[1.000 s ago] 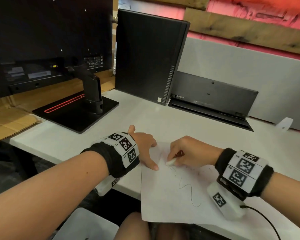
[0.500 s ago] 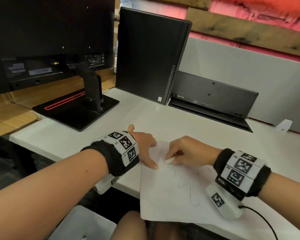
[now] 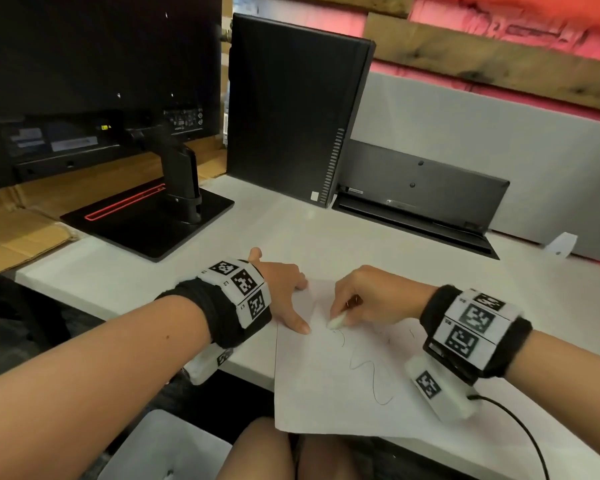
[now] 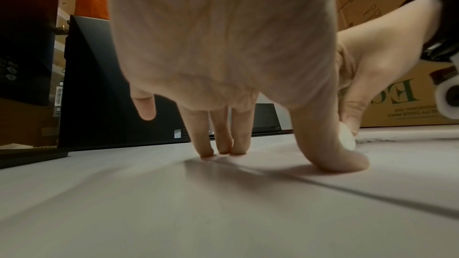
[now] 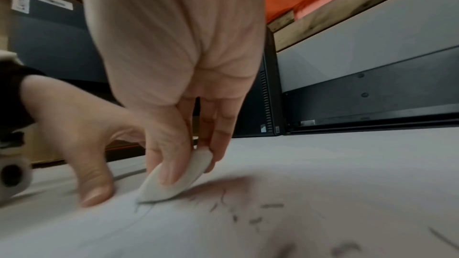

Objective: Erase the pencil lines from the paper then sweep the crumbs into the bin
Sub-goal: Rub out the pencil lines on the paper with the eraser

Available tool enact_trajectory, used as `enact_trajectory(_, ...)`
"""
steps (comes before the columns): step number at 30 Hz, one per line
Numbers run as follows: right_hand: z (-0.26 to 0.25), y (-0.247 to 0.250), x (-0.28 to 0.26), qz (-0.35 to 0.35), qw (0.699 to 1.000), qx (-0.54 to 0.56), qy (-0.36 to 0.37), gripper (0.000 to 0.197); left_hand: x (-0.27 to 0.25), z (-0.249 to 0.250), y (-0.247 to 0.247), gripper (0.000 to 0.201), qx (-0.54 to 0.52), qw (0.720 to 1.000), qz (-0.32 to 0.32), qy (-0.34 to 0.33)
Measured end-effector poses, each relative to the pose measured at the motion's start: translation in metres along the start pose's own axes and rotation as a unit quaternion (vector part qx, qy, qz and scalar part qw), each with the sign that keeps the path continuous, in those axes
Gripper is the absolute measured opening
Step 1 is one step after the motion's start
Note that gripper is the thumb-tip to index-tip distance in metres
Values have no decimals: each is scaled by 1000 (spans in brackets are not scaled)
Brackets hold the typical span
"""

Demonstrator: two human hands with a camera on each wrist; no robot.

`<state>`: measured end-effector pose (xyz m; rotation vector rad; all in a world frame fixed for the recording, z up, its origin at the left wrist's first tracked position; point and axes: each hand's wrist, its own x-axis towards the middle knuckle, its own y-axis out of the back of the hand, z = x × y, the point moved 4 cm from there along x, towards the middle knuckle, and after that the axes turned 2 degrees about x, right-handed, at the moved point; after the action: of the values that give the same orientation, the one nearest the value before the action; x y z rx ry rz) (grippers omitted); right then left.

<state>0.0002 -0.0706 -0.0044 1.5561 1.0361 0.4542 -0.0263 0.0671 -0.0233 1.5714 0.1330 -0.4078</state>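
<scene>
White desk stretches under both my hands, with the paper lying on its near edge, one corner hanging over my knees. A wavy pencil line runs down the middle of the sheet. At its upper end sits the eraser, a pale flattened oval tilted onto its narrow tip against the paper.

My right hand pinches the eraser between thumb and two fingers, knuckles arched up, wrist raised off the sheet. From the right wrist view the thumb lies flat across the eraser's face, and dark crumbs lie scattered on the paper just beside it; their shapes are blurred.

My left hand is spread and pressing down at the sheet's top left corner, thumb tip on the paper just beside the eraser, three fingertips together on the surface further back. Whether those three rest on paper or bare desk I cannot tell. The little finger is lifted clear.

Behind stand a monitor, a black computer case and a grey panel. A pale shape by my knees is cut off by the frame, and I cannot tell what it is.
</scene>
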Motion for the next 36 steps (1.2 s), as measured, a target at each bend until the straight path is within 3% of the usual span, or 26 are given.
enact_trajectory(5,-2,18,28,69,997,-20,-7,21,0,-1,-2,84,-12,1000,2,-1)
enact_trajectory(14,-7,-1,-9,-7,999,-23,31,20,1,-2,-2,86,-13,1000,-4,6)
enact_trajectory(19,-3,14,22,61,998,-19,10,21,-1,1,-1,78,-11,1000,0,-2)
enact_trajectory(30,-2,-2,-2,2,1000,-11,25,22,0,4,1,89,4,1000,-5,-7)
enact_trajectory(36,-1,12,20,56,998,-33,-14,22,0,5,0,83,23,999,-16,-15)
